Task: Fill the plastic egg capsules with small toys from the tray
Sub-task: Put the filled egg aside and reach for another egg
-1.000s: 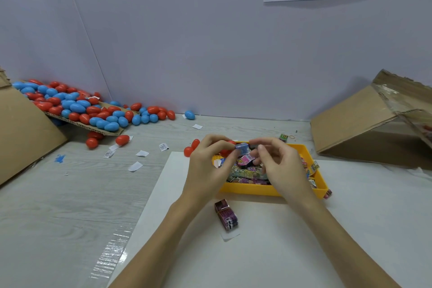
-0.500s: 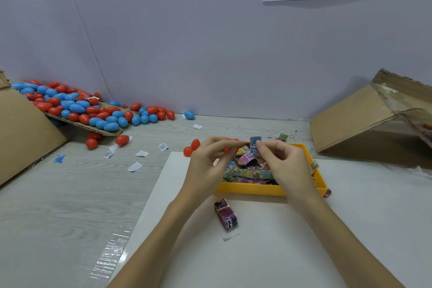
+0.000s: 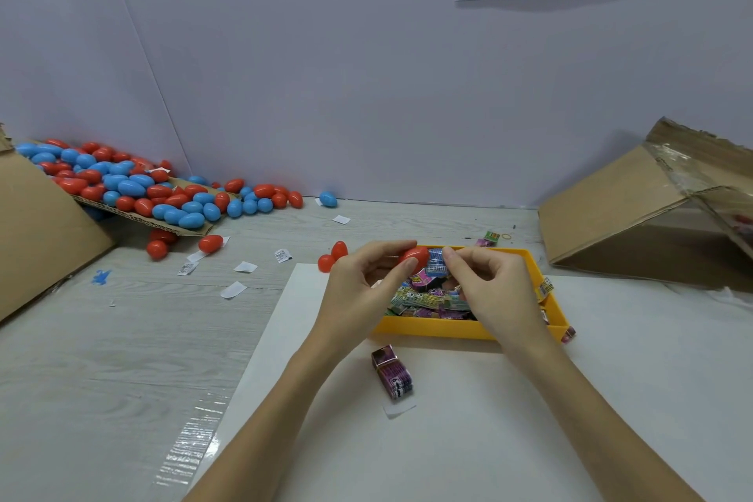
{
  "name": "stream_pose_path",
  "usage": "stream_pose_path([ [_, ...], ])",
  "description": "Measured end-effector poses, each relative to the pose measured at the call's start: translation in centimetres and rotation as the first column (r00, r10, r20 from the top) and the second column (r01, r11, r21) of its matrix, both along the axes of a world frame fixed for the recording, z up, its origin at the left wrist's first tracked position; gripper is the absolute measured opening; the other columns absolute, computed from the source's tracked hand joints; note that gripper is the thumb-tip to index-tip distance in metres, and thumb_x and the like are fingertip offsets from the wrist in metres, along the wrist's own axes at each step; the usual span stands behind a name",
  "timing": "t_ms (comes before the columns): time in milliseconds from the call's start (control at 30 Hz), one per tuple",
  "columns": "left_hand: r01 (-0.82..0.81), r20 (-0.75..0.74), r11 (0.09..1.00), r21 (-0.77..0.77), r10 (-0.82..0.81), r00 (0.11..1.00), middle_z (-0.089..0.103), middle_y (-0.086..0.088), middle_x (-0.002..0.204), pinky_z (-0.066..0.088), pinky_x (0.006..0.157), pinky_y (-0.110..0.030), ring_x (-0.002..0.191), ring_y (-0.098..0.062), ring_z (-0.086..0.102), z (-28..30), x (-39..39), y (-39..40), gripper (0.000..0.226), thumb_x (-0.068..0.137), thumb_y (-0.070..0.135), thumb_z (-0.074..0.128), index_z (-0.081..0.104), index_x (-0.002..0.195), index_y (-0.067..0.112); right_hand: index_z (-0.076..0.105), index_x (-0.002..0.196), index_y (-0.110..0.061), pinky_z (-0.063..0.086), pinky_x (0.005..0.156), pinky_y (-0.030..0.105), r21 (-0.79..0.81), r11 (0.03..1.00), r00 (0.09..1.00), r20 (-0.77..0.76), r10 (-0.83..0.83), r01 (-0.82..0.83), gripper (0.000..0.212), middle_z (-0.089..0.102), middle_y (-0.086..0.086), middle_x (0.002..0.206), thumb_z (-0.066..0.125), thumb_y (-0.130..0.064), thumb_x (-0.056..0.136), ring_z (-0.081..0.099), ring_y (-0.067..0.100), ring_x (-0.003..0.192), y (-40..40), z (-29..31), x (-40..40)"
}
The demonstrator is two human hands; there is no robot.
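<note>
Slippage is being risked while a red egg capsule (image 3: pixel 415 256) is being pinched by the left hand (image 3: pixel 366 289) above the tray (image 3: pixel 548 300) at 12 o'clock and a blue toy packet (image 3: pixel 436 262) is being pressed in by the right hand (image 3: pixel 493 289), since a crooked packet could be popped out onto the counter (image 3: pixel 122 338).

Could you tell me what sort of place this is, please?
Probably a small hand-packing workstation: a heap of egg capsules on cardboard against a plain partition, a yellow tray of small wrapped toys, and open cardboard boxes on the table.
</note>
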State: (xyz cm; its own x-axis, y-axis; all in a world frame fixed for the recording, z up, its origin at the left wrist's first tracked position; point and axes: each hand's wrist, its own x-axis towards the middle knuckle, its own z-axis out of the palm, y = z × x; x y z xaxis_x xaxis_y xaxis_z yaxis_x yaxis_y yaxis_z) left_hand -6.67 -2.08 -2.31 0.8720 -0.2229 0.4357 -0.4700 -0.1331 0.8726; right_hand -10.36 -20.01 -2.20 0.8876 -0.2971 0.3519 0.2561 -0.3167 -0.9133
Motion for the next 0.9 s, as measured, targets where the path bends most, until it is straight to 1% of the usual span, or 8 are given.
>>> stream_pose_path([
  [100, -0.013, 0.005, 1.0, 0.015, 0.013, 1.0, 0.077, 0.007, 0.111, 0.06, 0.088, -0.026, 0.106, -0.009, 0.072, -0.08, 0.0, -0.01, 0.028, 0.096, 0.023, 0.073, 0.075, 0.123, 0.016, 0.078, 0.081, -0.024, 0.063, 0.074, 0.048, 0.007, 1.0, 1.0, 0.0, -0.03, 0.03, 0.02, 0.076, -0.002, 0.073, 0.068, -0.027, 0.098, 0.074, 0.017, 0.074, -0.03, -0.06, 0.03],
  [333, 0.016, -0.002, 1.0, 0.001, -0.016, 1.0, 0.075, 0.008, 0.112, 0.061, 0.088, -0.026, 0.106, -0.008, 0.072, -0.11, -0.11, -0.06, 0.029, 0.095, 0.023, 0.073, 0.075, 0.123, 0.018, 0.08, 0.082, -0.02, 0.059, 0.069, 0.033, -0.011, 1.0, 0.999, 0.023, -0.025, 0.026, 0.022, 0.075, -0.005, 0.07, 0.068, -0.029, 0.098, 0.071, 0.011, 0.07, -0.09, 0.07, -0.05],
  [433, 0.04, -0.012, 0.999, -0.006, -0.04, 0.999, 0.074, 0.004, 0.115, 0.061, 0.09, -0.029, 0.108, -0.01, 0.072, -0.1, -0.12, -0.07, 0.03, 0.095, 0.02, 0.072, 0.074, 0.126, 0.018, 0.08, 0.081, -0.019, 0.059, 0.07, 0.036, -0.041, 0.999, 1.0, 0.03, -0.004, 0.006, 0.022, 0.073, -0.004, 0.068, 0.069, -0.03, 0.097, 0.07, 0.015, 0.07, 0.01, 0.05, -0.12],
  [533, 0.087, -0.009, 0.995, -0.041, -0.088, 0.996, 0.074, 0.004, 0.116, 0.058, 0.093, -0.024, 0.109, -0.009, 0.072, 0.05, -0.28, -0.03, 0.039, 0.092, 0.013, 0.076, 0.07, 0.13, 0.019, 0.08, 0.087, -0.02, 0.059, 0.069, 0.034, -0.053, 0.998, 1.0, -0.003, 0.029, -0.029, 0.019, 0.075, -0.005, 0.072, 0.069, -0.033, 0.097, 0.071, 0.013, 0.073, 0.2, 0.03, -0.11],
  [600, 0.1, -0.018, 0.993, -0.059, -0.101, 0.995, 0.075, 0.004, 0.115, 0.057, 0.094, -0.023, 0.109, -0.011, 0.072, 0.06, -0.37, -0.03, 0.048, 0.088, 0.012, 0.08, 0.066, 0.133, 0.016, 0.08, 0.094, -0.021, 0.059, 0.064, 0.027, -0.011, 0.997, 0.997, -0.023, 0.076, -0.076, 0.016, 0.077, -0.007, 0.079, 0.069, -0.032, 0.097, 0.073, 0.009, 0.077, 0.3, 0.07, -0.16],
  [667, 0.097, -0.041, 0.992, -0.082, -0.101, 0.994, 0.075, 0.003, 0.113, 0.059, 0.094, -0.027, 0.108, -0.013, 0.073, 0.07, -0.29, -0.03, 0.044, 0.085, 0.011, 0.084, 0.065, 0.125, 0.012, 0.079, 0.101, -0.022, 0.058, 0.063, 0.021, 0.08, 0.987, 0.989, -0.03, 0.144, -0.142, 0.012, 0.079, -0.008, 0.087, 0.07, -0.028, 0.096, 0.075, 0.009, 0.082, 0.26, 0.16, -0.2],
  [767, 0.097, -0.054, 0.989, -0.112, -0.103, 0.993, 0.077, 0.003, 0.108, 0.059, 0.091, -0.026, 0.103, -0.014, 0.075, 0.11, -0.14, 0.04, 0.033, 0.084, 0.012, 0.085, 0.069, 0.113, 0.012, 0.077, 0.106, -0.023, 0.059, 0.068, 0.021, 0.18, 0.966, 0.981, -0.027, 0.192, -0.185, 0.012, 0.08, -0.005, 0.095, 0.072, -0.022, 0.095, 0.077, 0.015, 0.087, 0.07, 0.26, -0.15],
  [900, 0.098, -0.041, 0.988, -0.116, -0.103, 0.994, 0.078, 0.007, 0.104, 0.058, 0.088, -0.022, 0.1, -0.013, 0.075, 0.33, -0.27, 0.12, 0.027, 0.087, 0.021, 0.081, 0.074, 0.112, 0.018, 0.077, 0.108, -0.025, 0.06, 0.079, 0.022, 0.219, 0.95, 0.974, 0.003, 0.226, -0.221, 0.017, 0.079, -0.007, 0.102, 0.073, -0.017, 0.094, 0.075, 0.01, 0.097, 0.08, 0.2, -0.09],
])
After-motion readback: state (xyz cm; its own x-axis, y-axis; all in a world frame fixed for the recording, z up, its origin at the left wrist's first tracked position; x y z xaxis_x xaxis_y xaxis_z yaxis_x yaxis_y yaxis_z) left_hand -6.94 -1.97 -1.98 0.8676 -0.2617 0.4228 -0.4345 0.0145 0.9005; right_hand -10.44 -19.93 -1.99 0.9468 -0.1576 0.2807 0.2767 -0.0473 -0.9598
